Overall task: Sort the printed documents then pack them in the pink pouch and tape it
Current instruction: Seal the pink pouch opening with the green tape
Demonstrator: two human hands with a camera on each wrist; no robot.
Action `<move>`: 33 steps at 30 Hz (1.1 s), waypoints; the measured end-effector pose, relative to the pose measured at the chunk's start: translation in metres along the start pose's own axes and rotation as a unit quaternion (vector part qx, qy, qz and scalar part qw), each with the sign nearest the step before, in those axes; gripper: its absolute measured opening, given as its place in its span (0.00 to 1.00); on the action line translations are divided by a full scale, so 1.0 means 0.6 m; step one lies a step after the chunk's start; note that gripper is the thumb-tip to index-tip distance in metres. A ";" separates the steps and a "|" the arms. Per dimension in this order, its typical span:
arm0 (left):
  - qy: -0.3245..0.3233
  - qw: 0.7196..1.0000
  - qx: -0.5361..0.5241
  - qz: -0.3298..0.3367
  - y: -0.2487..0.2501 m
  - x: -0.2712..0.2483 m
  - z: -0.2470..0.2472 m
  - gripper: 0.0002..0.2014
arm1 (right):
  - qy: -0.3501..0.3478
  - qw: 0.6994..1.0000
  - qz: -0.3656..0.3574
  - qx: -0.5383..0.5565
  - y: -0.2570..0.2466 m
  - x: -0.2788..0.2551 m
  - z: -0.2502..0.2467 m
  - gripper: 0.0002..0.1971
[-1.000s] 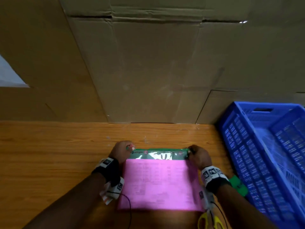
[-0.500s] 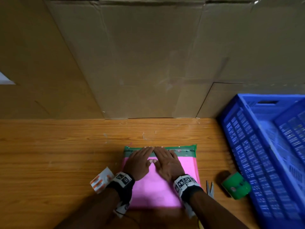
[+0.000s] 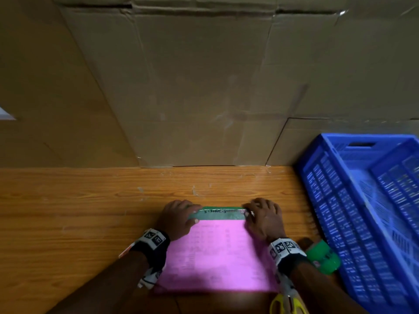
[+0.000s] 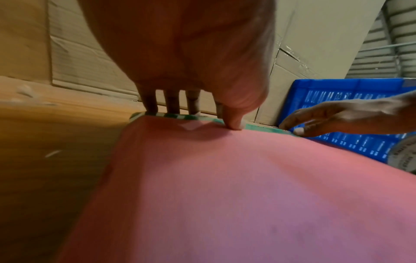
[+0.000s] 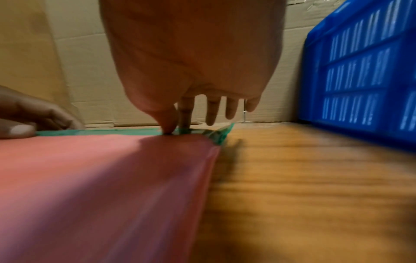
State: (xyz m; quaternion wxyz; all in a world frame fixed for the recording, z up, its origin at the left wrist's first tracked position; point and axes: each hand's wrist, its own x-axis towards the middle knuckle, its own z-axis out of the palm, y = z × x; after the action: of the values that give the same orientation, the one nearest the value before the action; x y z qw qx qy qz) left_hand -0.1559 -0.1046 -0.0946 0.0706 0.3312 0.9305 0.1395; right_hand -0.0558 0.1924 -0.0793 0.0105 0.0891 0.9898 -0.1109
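The pink pouch (image 3: 217, 252) lies flat on the wooden table (image 3: 79, 211), and faint print shows through it. A green tape strip (image 3: 218, 213) runs along its far edge. My left hand (image 3: 181, 215) presses the strip's left end: the fingertips (image 4: 172, 110) stand on the tape (image 4: 258, 128) and the thumb on the pouch (image 4: 225, 186). My right hand (image 3: 260, 215) presses the right end. There the thumb and forefinger (image 5: 171, 127) touch the tape (image 5: 101, 132) near the pouch (image 5: 101, 178) corner, and the other fingers hover above it.
A green tape roll (image 3: 323, 257) sits right of the pouch by my right wrist. Yellow-handled scissors (image 3: 285, 302) lie at the near edge. A blue slatted crate (image 3: 362, 211) fills the right side. Cardboard sheets (image 3: 204, 87) stand along the back of the table.
A second ago my hands were at the ends of the strip, then they lay flat together at its middle. Now they have slid apart to the two ends again.
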 end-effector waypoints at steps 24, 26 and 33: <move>-0.121 0.982 -0.142 -0.002 0.038 0.036 -0.023 0.18 | -0.171 0.968 -0.177 -0.044 -0.143 0.055 -0.003 0.19; -0.084 0.990 -0.116 0.009 0.037 0.031 -0.016 0.18 | -0.130 0.976 -0.163 -0.070 -0.131 0.042 0.008 0.22; -0.024 0.990 -0.141 0.001 0.025 0.024 0.001 0.21 | -0.064 0.996 -0.041 -0.052 0.020 -0.002 -0.012 0.23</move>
State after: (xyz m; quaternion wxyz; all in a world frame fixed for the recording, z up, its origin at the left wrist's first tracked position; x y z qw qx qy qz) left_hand -0.1578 -0.0844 -0.0914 0.1389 0.3217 0.8994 0.2612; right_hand -0.0528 0.2054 -0.0751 0.0742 0.0405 0.9943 -0.0656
